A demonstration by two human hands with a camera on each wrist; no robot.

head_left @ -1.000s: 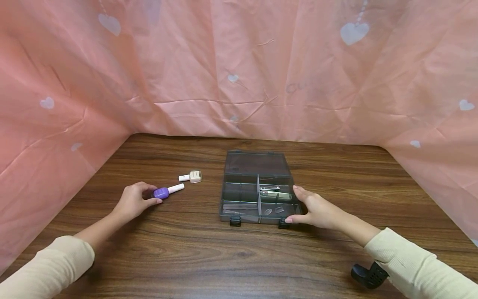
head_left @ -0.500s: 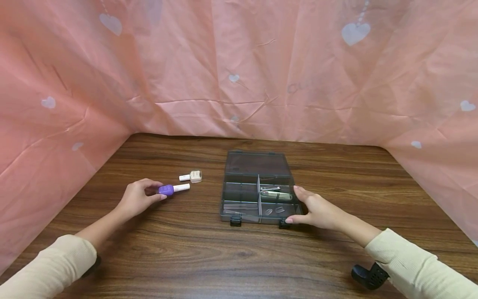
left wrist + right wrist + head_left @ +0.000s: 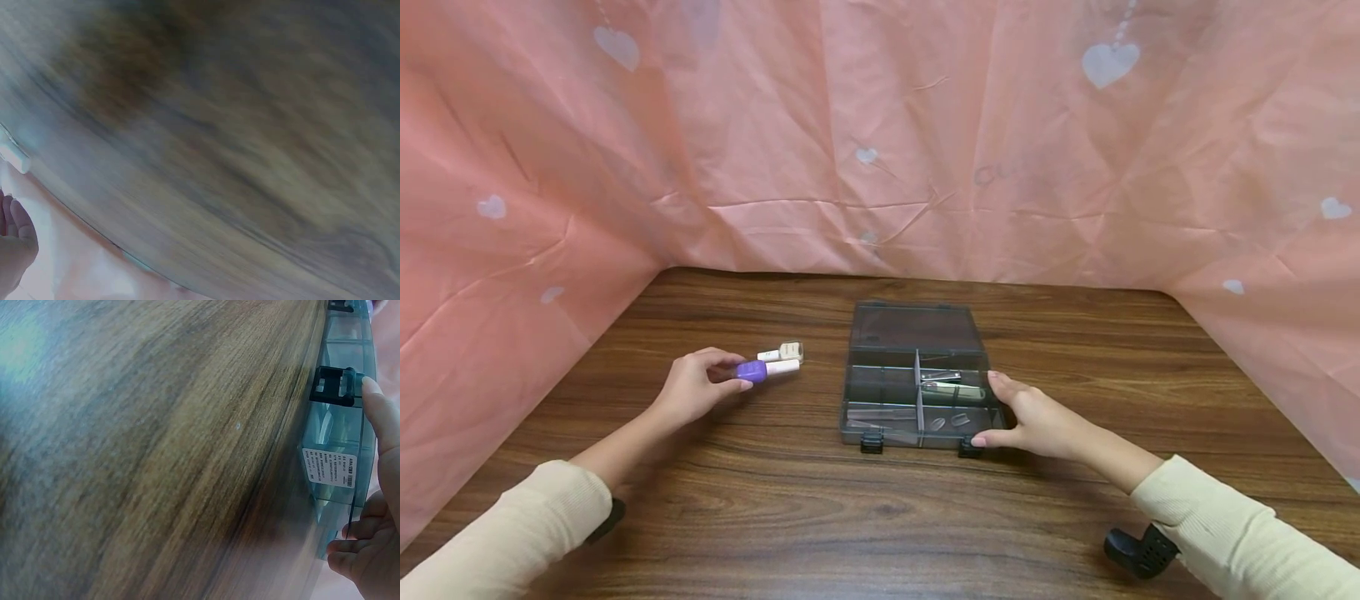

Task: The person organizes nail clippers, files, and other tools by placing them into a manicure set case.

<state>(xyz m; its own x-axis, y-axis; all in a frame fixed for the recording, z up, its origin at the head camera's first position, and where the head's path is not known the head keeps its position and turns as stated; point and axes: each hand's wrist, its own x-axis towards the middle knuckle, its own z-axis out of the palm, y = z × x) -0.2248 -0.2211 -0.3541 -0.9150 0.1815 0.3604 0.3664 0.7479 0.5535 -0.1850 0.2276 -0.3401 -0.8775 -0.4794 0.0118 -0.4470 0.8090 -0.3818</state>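
Note:
My left hand (image 3: 696,387) pinches a purple nail polish bottle (image 3: 751,372) by its base, its white cap pointing right. Just behind it on the table lies a cream nail polish bottle (image 3: 792,351), partly covered by the purple one. My right hand (image 3: 1037,423) grips the front right corner of a smoky clear compartment box (image 3: 882,382), thumb at the front edge and fingers along the side. The box's lid (image 3: 917,327) is laid back. Inside sit nail clippers (image 3: 942,377), a pale green piece (image 3: 953,391), clear nail tips (image 3: 960,420) and clear strips (image 3: 880,414).
Two black latches, such as the left latch (image 3: 872,442), are on the box's front. A wooden table (image 3: 820,517) runs back to a pink curtain (image 3: 902,125). A printed label (image 3: 330,467) shows on the box in the right wrist view.
My left hand has carried the purple nail polish bottle right and slightly away, up to the cream bottle. The right hand and the box have stayed in place.

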